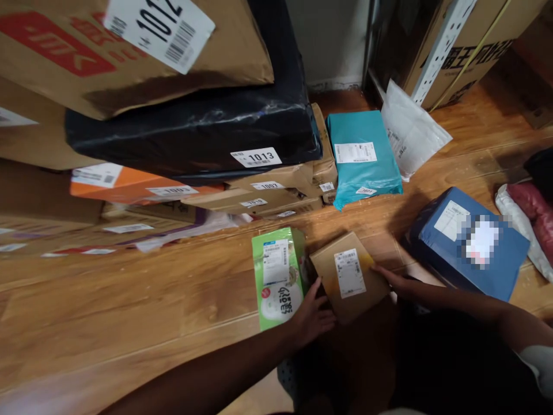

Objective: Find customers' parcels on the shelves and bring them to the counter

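A small brown cardboard box [374, 282] with a white shipping label sits between my two hands, slightly turned. My left hand [314, 316] presses on its lower left side, thumb up along the edge and fingers bent against the box. On the opposite edge, my right hand [391, 280] grips the upper right side, its fingers partly hidden. Just left of the brown box is a green carton [257, 271] with a label, lying on the wooden floor close to my left hand. To the right of my right hand lies a blue wrapped parcel [436, 253] with a white label.
Numbered parcels are stacked at upper left, including a black-wrapped one [194, 135] and an orange box [132, 187]. A teal parcel [360, 127] and white pouch [417, 129] lean near a metal shelf post [444, 49]. Red and white bags [533, 210] lie at far right.
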### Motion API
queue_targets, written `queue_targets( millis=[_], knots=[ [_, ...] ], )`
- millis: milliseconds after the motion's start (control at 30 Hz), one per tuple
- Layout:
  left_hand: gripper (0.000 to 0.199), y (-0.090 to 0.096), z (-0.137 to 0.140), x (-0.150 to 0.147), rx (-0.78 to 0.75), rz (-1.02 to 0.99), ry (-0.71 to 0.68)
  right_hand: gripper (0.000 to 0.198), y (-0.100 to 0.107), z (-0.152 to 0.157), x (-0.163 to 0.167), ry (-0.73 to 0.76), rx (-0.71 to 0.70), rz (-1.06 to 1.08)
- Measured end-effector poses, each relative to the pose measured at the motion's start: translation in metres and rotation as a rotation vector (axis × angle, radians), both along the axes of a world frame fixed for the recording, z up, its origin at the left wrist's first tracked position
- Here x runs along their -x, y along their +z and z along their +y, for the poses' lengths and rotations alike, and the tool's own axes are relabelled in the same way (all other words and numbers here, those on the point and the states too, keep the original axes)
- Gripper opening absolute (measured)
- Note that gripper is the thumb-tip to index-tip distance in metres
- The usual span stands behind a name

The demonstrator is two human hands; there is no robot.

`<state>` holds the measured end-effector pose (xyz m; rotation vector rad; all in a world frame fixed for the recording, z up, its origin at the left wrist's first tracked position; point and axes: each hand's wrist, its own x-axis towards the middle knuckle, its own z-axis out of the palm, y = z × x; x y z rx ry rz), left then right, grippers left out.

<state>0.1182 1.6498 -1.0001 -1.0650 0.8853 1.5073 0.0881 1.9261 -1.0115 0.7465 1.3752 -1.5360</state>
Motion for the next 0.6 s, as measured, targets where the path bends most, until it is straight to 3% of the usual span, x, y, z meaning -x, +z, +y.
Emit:
queue_targets(
  millis=[133,233,367,500,600],
  knots=[
    [0.090,0.025,-0.015,0.017,0.100,0.184,0.009,0.043,0.000,-0.018,0.019,-0.029,0.141,-0.162],
    [0.086,0.028,-0.024,0.031,0.145,0.333,-0.096,0.039,0.003,-0.029,0.031,-0.087,0.193,-0.271],
    [0.079,0.016,-0.040,0.034,0.568,0.655,-0.453,0.034,0.006,-0.039,0.038,-0.115,0.174,-0.268],
    [0.107,-0.001,-0.045,0.003,1.089,0.737,-0.664,0.037,0.006,-0.043,0.040,-0.113,0.144,-0.261],
    [0.116,-0.014,-0.037,-0.023,1.185,0.663,-0.845,0.041,0.004,-0.043,0.043,-0.098,0.113,-0.251]
  ],
)
